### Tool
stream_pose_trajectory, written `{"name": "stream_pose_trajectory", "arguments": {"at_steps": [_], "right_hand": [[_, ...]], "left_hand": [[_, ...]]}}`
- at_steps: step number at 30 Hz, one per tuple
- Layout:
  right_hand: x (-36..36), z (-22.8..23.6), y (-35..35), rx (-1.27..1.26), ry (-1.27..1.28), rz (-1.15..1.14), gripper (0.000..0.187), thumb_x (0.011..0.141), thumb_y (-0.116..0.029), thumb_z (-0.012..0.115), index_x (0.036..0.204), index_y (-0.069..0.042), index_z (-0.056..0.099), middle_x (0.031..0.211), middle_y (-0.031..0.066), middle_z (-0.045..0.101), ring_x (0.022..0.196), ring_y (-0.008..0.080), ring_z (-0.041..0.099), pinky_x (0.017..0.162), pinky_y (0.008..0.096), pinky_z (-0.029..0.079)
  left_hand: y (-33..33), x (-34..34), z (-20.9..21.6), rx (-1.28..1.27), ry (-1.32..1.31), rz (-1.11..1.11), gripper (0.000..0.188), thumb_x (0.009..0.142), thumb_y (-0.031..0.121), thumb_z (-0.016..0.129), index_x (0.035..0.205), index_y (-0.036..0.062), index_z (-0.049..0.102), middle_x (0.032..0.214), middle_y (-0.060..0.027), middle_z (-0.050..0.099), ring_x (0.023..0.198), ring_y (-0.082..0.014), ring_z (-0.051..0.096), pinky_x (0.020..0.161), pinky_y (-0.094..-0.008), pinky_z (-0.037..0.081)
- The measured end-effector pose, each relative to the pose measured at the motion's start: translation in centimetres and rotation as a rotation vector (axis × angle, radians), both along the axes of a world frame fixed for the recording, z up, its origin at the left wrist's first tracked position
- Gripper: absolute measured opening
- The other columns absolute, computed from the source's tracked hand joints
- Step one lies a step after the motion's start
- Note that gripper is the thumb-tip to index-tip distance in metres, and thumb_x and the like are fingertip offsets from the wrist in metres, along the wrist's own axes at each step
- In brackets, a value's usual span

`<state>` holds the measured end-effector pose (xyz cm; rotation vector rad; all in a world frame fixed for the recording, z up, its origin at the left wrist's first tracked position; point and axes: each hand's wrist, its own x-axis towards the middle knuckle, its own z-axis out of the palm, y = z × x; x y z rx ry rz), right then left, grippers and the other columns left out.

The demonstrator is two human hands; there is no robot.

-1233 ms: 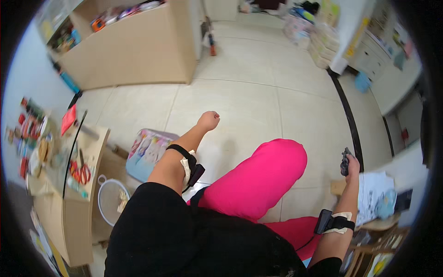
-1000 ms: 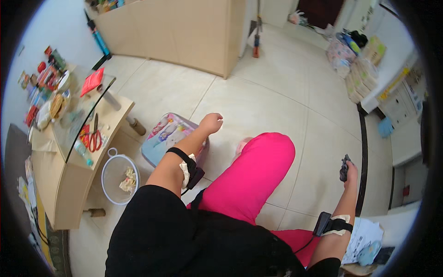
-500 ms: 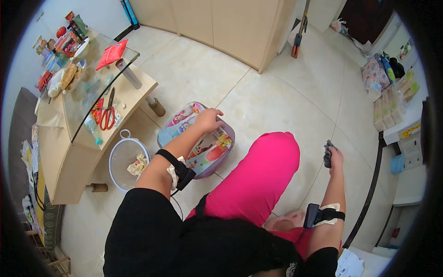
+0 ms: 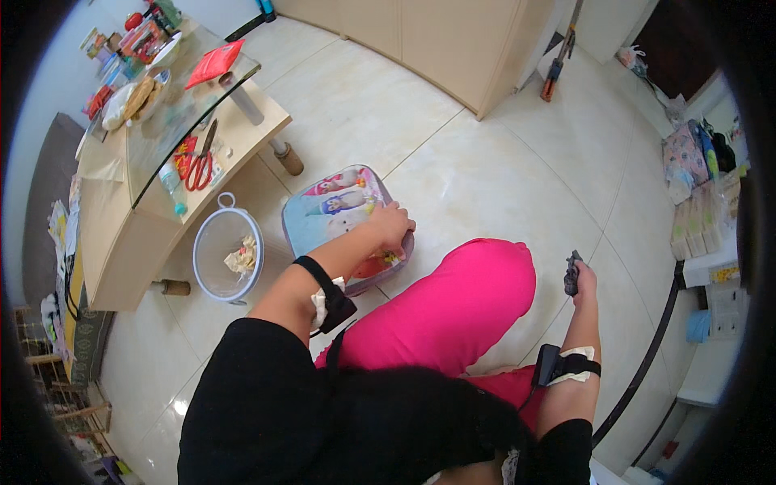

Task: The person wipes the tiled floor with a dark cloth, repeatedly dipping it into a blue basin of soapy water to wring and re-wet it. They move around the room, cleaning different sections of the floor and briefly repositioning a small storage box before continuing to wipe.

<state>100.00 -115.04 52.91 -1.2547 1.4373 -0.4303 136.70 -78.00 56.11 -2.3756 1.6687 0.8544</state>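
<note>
A low stool [image 4: 318, 218] with a cartoon-printed top and greyish-purple sides stands on the floor left of my knee. My left hand [image 4: 391, 225] lies over its right edge, with the fingers curled round the rim and covering part of the print. Out to the right, my right hand [image 4: 586, 283] is closed on a crumpled dark grey rag [image 4: 572, 273], held in the air above the floor. Both my forearms carry black straps with a small device.
Left of the stool is a round waste bin [image 4: 196, 263] with crumpled paper inside. Beyond it, a glass-topped table [image 4: 242, 133] holds red-handled scissors [image 4: 200, 171], a bottle [image 4: 173, 190] and a red packet [image 4: 214, 65]. Pale cabinets [image 4: 436, 48] stand ahead; bags [image 4: 685, 162] line the right wall.
My left hand has moved from the stool's far edge to its right edge, and the stool's top shows more fully. The right hand keeps the rag. The whole view has shifted slightly.
</note>
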Motion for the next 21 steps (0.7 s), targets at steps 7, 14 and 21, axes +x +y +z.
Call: {"name": "stream_pose_trajectory", "arguments": {"at_steps": [7,14,21], "right_hand": [[5.1,0.6,-0.4,-0.074,0.028,0.112,0.019,0.085,-0.025,0.06,0.088,-0.007,0.061,0.07,0.0021,0.057,0.054,0.0134,0.053,0.047,0.0294,0.043],[7.7,1.2,-0.8,-0.016,0.019,0.13,0.024,0.083,-0.024,0.064,0.096,-0.004,0.062,0.076,0.0027,0.06,0.06,0.0128,0.055,0.052,0.0296,0.044],[7.6,1.9,0.1,-0.003,-0.03,0.136,0.024,0.084,-0.023,0.063,0.096,-0.003,0.058,0.072,0.0047,0.058,0.052,0.0143,0.054,0.043,0.0294,0.044]], "left_hand": [[13.4,4.1,-2.1,-0.705,-0.293,0.93,0.069,0.068,0.029,0.078,0.126,0.0031,0.05,0.124,-0.0157,0.055,0.118,-0.0324,0.051,0.1,-0.0443,0.04],[23.1,-0.9,-4.5,-0.078,0.952,1.719,0.074,0.076,0.037,0.076,0.136,0.0155,0.039,0.123,-0.0098,0.058,0.112,-0.03,0.055,0.089,-0.0495,0.043],[23.3,-1.3,-6.7,-0.225,1.038,1.709,0.077,0.075,0.04,0.077,0.137,0.0186,0.037,0.121,-0.0069,0.058,0.107,-0.0264,0.054,0.089,-0.0492,0.035]]}}
